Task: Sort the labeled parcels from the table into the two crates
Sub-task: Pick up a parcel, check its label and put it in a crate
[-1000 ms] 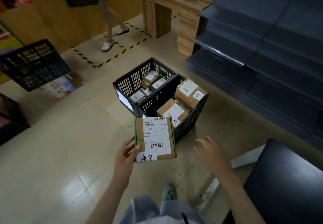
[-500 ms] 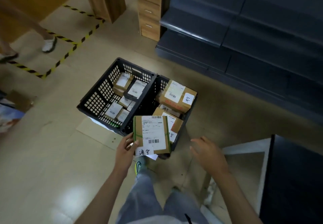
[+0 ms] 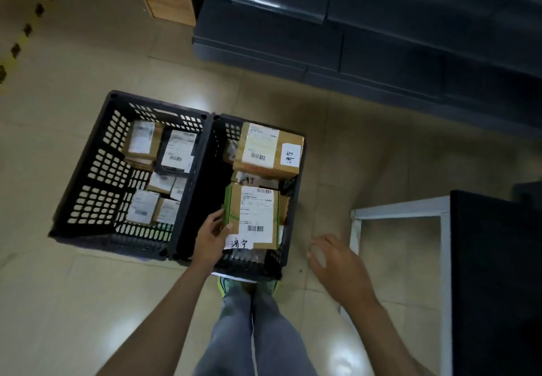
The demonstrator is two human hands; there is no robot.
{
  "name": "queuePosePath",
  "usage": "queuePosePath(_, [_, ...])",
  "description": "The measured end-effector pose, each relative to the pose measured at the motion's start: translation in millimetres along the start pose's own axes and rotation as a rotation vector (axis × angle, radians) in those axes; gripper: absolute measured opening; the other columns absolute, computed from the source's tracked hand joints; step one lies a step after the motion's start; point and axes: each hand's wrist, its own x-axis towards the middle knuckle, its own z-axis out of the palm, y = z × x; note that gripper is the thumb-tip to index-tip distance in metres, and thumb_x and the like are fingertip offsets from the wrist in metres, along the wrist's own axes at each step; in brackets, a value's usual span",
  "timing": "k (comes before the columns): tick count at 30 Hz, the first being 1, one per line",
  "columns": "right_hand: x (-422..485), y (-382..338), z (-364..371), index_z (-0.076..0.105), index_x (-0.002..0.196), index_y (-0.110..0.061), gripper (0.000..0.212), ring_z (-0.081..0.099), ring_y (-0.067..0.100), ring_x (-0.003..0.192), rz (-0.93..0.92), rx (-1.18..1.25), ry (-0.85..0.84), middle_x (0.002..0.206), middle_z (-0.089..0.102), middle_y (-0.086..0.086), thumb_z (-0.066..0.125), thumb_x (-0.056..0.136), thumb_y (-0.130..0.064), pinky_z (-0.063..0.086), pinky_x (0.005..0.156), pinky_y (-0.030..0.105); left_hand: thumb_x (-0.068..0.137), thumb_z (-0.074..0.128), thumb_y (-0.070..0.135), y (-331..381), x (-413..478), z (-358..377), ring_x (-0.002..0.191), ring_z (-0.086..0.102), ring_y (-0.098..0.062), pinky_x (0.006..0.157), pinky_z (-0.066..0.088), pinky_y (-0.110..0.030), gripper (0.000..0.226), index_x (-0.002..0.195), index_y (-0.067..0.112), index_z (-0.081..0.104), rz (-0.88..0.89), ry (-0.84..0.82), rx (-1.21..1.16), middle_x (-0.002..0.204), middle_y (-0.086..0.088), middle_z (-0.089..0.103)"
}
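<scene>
While the labeled parcel (image 3: 252, 217) lies face-up over the near end of the right crate (image 3: 205, 199), above other boxes, the left hand (image 3: 212, 237) grips its left edge, thumb on the lower corner. The right hand (image 3: 337, 264) hovers just beside the crate, fingers loosely bent, holding nothing.

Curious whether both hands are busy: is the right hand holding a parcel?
No, the right hand hovers empty beside the right crate; only the left hand grips the parcel.

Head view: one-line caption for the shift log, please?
Left hand holds a labeled parcel over the right crate of boxes; right hand hangs open beside it.
</scene>
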Motion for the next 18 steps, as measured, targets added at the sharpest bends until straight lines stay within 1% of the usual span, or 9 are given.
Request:
queuePosePath(2, [7.2,3.7,8.3,0.07,0.114,-0.025,0.022,0.068,0.023,0.085,0.017,0.015,-0.012,0.111,0.064,-0.005,0.063,0.094,-0.03,0.055,0.07,0.034,0.1,0.069,0.009,-5.7,21.2,8.7,0.122,0.063,-0.022,0.1,0.054,-0.038,0.049,0.146,0.01,0.053,-0.008,-0.013,0.037,0.133,-0.011,0.064])
queuePosePath(3, [9.4,4.2,10.8,0.07,0.115,-0.025,0.022,0.068,0.023,0.085,0.023,0.023,-0.017,0.111,0.064,-0.005,0.064,0.094,-0.03,0.055,0.071,0.034,0.1,0.069,0.009,-6.9,28.5,11.6,0.124,0.062,-0.025,0.102,0.053,-0.039,0.048,0.146,0.01,0.053,-0.017,-0.024,0.049,0.134,-0.011,0.064])
queuePosePath(5, [16.3,7.9,17.0,0.07,0.117,-0.025,0.023,0.068,0.023,0.086,0.034,0.044,-0.02,0.11,0.064,-0.004,0.063,0.096,-0.031,0.057,0.071,0.037,0.1,0.07,0.012,-14.0,45.9,17.8,0.127,0.062,-0.025,0.105,0.053,-0.042,0.048,0.145,0.015,0.055,-0.024,-0.046,0.075,0.135,-0.008,0.064])
queuePosePath(7, [23.7,13.0,21.8,0.07,0.119,-0.025,0.024,0.068,0.023,0.089,0.049,0.055,-0.026,0.112,0.063,-0.005,0.061,0.098,-0.033,0.056,0.073,0.038,0.099,0.071,0.014,-25.0,62.3,23.4,0.129,0.061,-0.025,0.109,0.052,-0.049,0.047,0.143,0.021,0.057,-0.029,-0.059,0.104,0.136,-0.006,0.065])
queuePosePath(9, [29.5,17.9,25.6,0.07,0.121,-0.025,0.025,0.067,0.021,0.094,0.06,0.071,-0.023,0.116,0.063,-0.006,0.06,0.099,-0.034,0.055,0.077,0.035,0.098,0.072,0.011,-32.5,74.4,30.8,0.129,0.061,-0.026,0.109,0.051,-0.051,0.048,0.143,0.019,0.057,-0.034,-0.075,0.115,0.136,-0.006,0.066])
queuePosePath(12, [34.6,22.1,28.4,0.069,0.124,-0.026,0.027,0.066,0.018,0.101,0.082,0.095,-0.03,0.119,0.063,-0.007,0.061,0.1,-0.034,0.054,0.08,0.033,0.099,0.069,0.008,-35.2,80.3,41.3,0.128,0.062,-0.027,0.108,0.052,-0.049,0.049,0.146,0.017,0.056,-0.058,-0.084,0.119,0.137,-0.006,0.066])
queuePosePath(15, [37.0,26.4,31.8,0.069,0.125,-0.026,0.028,0.066,0.016,0.102,0.095,0.107,-0.038,0.121,0.063,-0.009,0.06,0.1,-0.035,0.053,0.081,0.032,0.101,0.067,0.012,-37.5,83.6,44.8,0.129,0.061,-0.024,0.108,0.052,-0.047,0.051,0.15,0.019,0.054,-0.07,-0.089,0.133,0.139,-0.003,0.065])
queuePosePath(18, [37.2,28.6,33.9,0.068,0.127,-0.026,0.029,0.065,0.015,0.105,0.101,0.106,-0.053,0.123,0.062,-0.01,0.058,0.101,-0.035,0.053,0.084,0.033,0.103,0.063,0.011,-44.0,88.4,45.6,0.124,0.063,-0.012,0.105,0.054,-0.037,0.049,0.15,0.022,0.054,-0.049,-0.123,0.2,0.133,0.012,0.066])
